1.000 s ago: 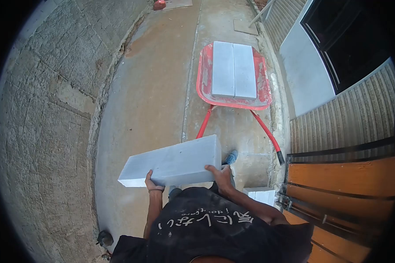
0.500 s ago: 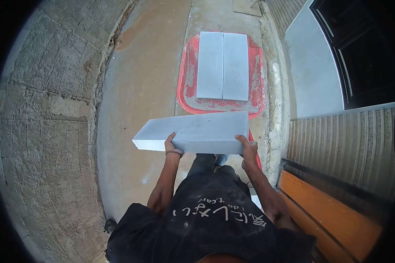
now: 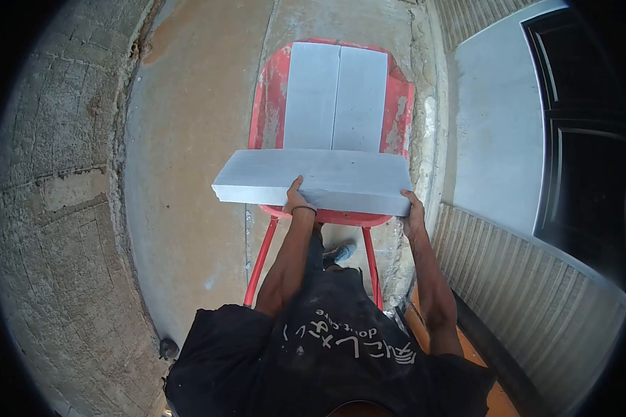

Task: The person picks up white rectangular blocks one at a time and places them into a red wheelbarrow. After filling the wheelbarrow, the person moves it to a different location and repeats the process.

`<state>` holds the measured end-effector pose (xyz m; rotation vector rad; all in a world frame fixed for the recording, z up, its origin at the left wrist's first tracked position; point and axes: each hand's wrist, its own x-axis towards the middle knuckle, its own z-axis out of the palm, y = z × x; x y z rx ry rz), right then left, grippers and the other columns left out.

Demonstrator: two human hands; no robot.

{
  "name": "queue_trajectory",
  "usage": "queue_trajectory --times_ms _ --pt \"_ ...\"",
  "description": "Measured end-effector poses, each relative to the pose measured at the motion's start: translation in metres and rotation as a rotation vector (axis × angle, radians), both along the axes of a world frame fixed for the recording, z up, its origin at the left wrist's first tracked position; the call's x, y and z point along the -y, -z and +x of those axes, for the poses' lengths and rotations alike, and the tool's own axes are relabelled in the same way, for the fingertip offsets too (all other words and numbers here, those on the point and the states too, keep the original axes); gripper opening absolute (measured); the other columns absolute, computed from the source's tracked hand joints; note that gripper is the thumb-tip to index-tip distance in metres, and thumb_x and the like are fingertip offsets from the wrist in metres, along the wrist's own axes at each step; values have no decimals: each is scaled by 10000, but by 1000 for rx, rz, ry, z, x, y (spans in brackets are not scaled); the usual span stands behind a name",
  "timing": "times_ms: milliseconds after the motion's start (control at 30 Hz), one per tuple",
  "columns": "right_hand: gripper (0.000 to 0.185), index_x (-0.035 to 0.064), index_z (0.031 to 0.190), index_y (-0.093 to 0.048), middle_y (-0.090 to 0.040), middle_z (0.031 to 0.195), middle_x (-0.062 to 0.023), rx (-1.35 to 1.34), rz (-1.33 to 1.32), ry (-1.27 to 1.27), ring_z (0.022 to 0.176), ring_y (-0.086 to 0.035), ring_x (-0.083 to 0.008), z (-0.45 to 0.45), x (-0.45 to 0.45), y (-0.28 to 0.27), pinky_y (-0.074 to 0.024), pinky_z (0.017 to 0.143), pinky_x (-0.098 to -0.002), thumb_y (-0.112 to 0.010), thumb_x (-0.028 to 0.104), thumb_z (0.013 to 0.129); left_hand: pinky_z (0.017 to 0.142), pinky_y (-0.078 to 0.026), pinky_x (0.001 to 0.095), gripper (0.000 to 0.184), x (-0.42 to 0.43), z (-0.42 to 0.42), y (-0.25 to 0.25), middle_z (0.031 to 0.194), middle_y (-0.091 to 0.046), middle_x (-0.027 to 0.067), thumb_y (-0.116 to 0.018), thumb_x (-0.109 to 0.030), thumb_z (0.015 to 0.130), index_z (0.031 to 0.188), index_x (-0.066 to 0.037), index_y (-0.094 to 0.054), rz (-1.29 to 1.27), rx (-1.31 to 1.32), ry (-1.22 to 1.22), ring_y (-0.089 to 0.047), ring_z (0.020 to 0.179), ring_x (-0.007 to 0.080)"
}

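A long pale grey block (image 3: 313, 174), smooth like lightweight concrete, lies crosswise between my two hands. My left hand (image 3: 299, 195) grips its near face left of the middle, thumb on the top edge and a dark band at the wrist. At the block's right end, my right hand (image 3: 412, 208) is closed around the corner. The block is over the near part of a red wheelbarrow (image 3: 275, 90); whether it rests on the rim cannot be made out. Two more pale blocks (image 3: 311, 94) lie side by side lengthwise in the tray, their near ends hidden behind the held one.
Red wheelbarrow handles (image 3: 260, 260) run back toward my body on both sides. A rough block wall (image 3: 62, 208) stands on the left. On the right are a pale wall (image 3: 497, 132), a dark-framed door (image 3: 591, 139) and ribbed cladding (image 3: 508, 257). Concrete floor (image 3: 188, 139) lies between.
The held block has moved forward and slightly right, now over the wheelbarrow's near end. My arms reach farther out, and the wheelbarrow's handles have come into view. Both hands still grip the block.
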<state>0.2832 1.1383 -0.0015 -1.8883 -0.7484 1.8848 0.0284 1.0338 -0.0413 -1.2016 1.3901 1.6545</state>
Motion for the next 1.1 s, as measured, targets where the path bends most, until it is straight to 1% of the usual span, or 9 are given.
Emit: queue_trajectory --times_ms 67,367,500,633,700,733,800,967,1100 --pt "580 71 1150 -493 -556 1007 -70 -68 -14 11 876 -532 -203 -1 -27 26 -399 723 -341 -639 411 702 769 -521 469 738 -25 -6 29 1033 -538 224 -767 13 542 1131 110 -333 18 -105 -110 -588 847 334" --pt "557 90 1154 -485 -563 1024 -70 -90 -83 151 874 -568 -214 23 -75 116 -445 681 -364 -624 386 703 959 -414 392 1211 -78 28 93 1182 -460 216 -837 -95 520 1308 93 63 -316 -130 10 -506 1043 295" --pt "554 86 1156 -487 -565 1024 -62 -156 -99 179 883 -565 -215 31 -70 157 -446 702 -367 -620 375 702 943 -418 398 1210 -73 35 112 1208 -451 202 -852 -152 553 1356 93 19 -332 -157 58 -504 1046 280" --pt "565 72 1168 -481 -557 1064 -63 -129 -138 229 938 -547 -224 40 -78 164 -441 758 -370 -614 362 702 961 -365 390 819 -38 14 100 1283 -436 100 -731 -471 701 1315 -52 -387 113 -226 383 -465 1105 256" --pt "572 65 1174 -477 -551 1080 -69 -122 -156 233 961 -539 -232 44 -79 164 -437 780 -374 -613 359 701 1011 -273 431 855 -15 -39 47 1330 -409 74 -652 -598 704 1334 -92 -370 53 -109 333 -372 1221 261" --pt "579 56 1181 -471 -544 1097 -76 -143 -130 215 983 -530 -243 44 -81 168 -429 801 -385 -610 351 703 990 -279 434 877 29 -73 91 1345 -381 75 -612 -631 714 1376 -132 -327 62 -194 367 -345 1219 256" --pt "585 47 1189 -465 -536 1113 -84 -164 -99 206 1005 -521 -255 45 -84 170 -422 821 -395 -607 343 705 1012 -156 586 1104 58 -129 72 1421 -238 187 -583 -744 631 1394 -26 -233 -275 -388 497 -211 1288 435" --pt "561 29 1170 -482 -566 1018 -83 -155 -148 224 900 -551 -220 42 -92 165 -429 720 -321 -608 324 711 1017 -137 592 1139 72 -219 90 1380 -291 234 -634 -726 570 1383 -21 -261 -145 86 672 -269 1255 447" --pt "546 24 1162 -489 -573 1013 -78 -143 -80 258 900 -554 -211 42 -87 153 -430 725 -322 -609 319 718 959 -319 561 898 43 -212 85 1330 -392 162 -689 -548 657 1328 -55 -355 95 46 631 -405 1199 347"
